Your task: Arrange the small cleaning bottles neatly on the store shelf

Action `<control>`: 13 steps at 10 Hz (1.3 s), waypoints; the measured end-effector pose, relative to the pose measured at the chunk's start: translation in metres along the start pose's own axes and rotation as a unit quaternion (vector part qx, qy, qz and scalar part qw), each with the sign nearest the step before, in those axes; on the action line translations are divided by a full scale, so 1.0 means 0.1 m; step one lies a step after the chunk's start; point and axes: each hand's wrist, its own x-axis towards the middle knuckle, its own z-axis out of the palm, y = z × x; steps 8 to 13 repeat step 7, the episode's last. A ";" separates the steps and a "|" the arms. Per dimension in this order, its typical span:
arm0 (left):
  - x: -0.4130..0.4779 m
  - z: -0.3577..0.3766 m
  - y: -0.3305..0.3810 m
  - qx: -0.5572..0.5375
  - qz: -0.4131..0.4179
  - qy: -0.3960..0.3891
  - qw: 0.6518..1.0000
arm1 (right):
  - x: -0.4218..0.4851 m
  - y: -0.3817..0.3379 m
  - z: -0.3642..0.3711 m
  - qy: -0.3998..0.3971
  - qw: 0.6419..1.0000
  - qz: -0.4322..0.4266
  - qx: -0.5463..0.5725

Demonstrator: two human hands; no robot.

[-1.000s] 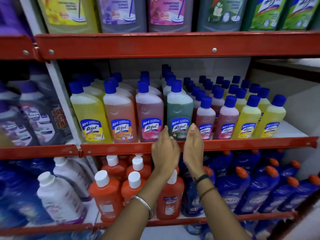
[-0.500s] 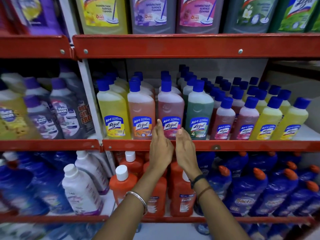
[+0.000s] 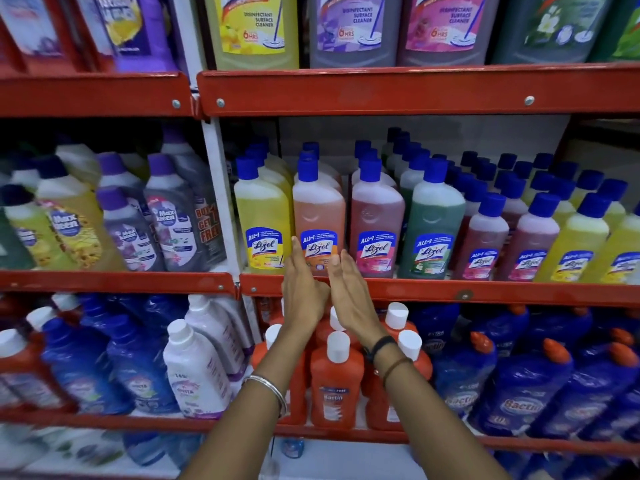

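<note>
A: Head view first: what are the hands doing?

B: Both are reaching up at the shelf rail (image 3: pixel 450 289), palms facing each other, fingers straight. The left hand (image 3: pixel 304 289) is sitting at about 9 o'clock of the orange bottle (image 3: pixel 318 216), its fingertips lying at the edge of that bottle's label. The right hand (image 3: pixel 349 292) is sitting at 3 o'clock of the same label, fingertips in front of the gap beside the pink bottle (image 3: pixel 375 220).

A: Are they gripping it?

B: No. Both hands are lying open and flat, bracketing the bottle's lower part without closing on anything. I cannot tell whether the fingertips are touching it.

A: And where are the small bottles standing?

B: They are standing upright in rows on the middle shelf, blue caps up: the small pink bottles (image 3: pixel 485 244) at 3 o'clock of the green bottle (image 3: pixel 433 230), the small yellow bottles (image 3: pixel 575 247) further toward 3 o'clock. The yellow bottle (image 3: pixel 263 223) is standing at 9 o'clock of the orange one.
</note>
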 end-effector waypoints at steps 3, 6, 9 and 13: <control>0.28 -0.38 -0.23 -0.139 -0.015 0.227 0.964 | 0.02 -0.39 0.42 -0.104 0.989 -0.069 0.083; 0.42 -0.54 -0.29 -0.082 -0.064 0.151 0.983 | 0.06 -0.51 0.46 -0.114 0.989 -0.023 0.088; 0.39 -0.64 -0.07 -0.053 -0.081 0.182 0.979 | 0.02 -0.64 0.15 -0.049 0.986 -0.017 0.158; 0.39 -0.64 -0.07 -0.053 -0.081 0.182 0.979 | 0.02 -0.64 0.15 -0.049 0.986 -0.017 0.158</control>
